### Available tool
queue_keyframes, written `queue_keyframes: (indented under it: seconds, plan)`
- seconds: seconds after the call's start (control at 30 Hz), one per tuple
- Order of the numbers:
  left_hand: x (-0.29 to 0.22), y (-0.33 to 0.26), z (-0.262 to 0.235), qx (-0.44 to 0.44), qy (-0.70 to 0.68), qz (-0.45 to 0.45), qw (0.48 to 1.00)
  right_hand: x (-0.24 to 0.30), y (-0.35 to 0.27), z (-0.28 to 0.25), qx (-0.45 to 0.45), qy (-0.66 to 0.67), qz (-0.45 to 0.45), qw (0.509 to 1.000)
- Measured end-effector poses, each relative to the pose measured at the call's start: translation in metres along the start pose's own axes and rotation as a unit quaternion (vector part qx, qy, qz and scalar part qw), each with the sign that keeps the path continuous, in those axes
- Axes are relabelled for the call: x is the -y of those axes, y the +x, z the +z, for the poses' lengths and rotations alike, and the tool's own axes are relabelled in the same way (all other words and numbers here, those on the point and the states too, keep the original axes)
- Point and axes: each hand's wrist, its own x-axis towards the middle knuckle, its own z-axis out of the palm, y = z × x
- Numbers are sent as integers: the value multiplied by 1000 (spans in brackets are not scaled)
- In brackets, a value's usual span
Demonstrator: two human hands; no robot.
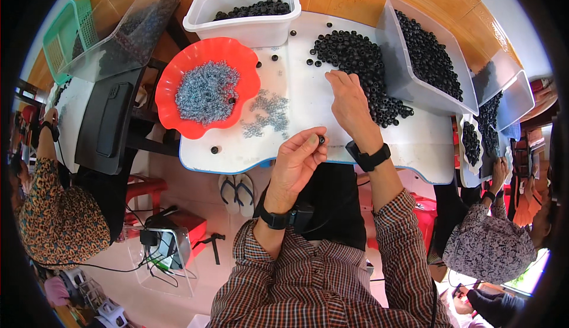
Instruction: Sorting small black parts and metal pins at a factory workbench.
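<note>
My left hand (298, 155), near the table's front edge, pinches a small round black plastic piece (322, 140) between thumb and fingers. Further forward, my right hand (348, 101) has its fingers drawn together and bent at the left side of a loose pile of black plastic pieces (349, 52). Whatever is between those fingertips, if anything, is hidden. To the left stands a red bowl (166, 85) with a wavy rim, filled with tiny bluish-grey bits (204, 94) that look like small springs. More of these springs (269, 114) lie scattered on the white table (296, 91).
A white tub (243, 31) of black pieces stands at the back, and a larger clear bin (415, 85) of them at the right. Several stray pieces lie about. People sit at work on the left (59, 221) and right (492, 242). Sandals (236, 193) rest on the floor.
</note>
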Motion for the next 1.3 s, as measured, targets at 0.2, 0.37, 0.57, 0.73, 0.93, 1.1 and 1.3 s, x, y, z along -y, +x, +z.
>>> queue_keyframes:
  seconds: [0.2, 0.37, 0.57, 0.73, 0.93, 1.1, 1.3]
  plan:
    - [2, 3, -3, 4, 6, 3, 1000, -13, 4, 3, 48, -19, 21, 998]
    - [2, 3, 0, -1, 12, 5, 1000, -11, -6, -4, 38, 45, 41, 997]
    - [2, 2, 3, -11, 21, 24, 999, 21, -28, -32, 12, 246, 92, 965]
    - [4, 1, 8, -25, 43, 39, 998, 40, -55, -45, 17, 315, 83, 945]
    - [8, -3, 9, -36, 104, 51, 993, 48, -68, -53, -19, 303, 66, 951]
    - [10, -6, 8, -37, 106, 54, 992, 55, -71, -56, -47, 316, 79, 944]
    - [10, -9, 11, -30, 89, 50, 994, 58, -76, -53, -55, 356, 137, 923]
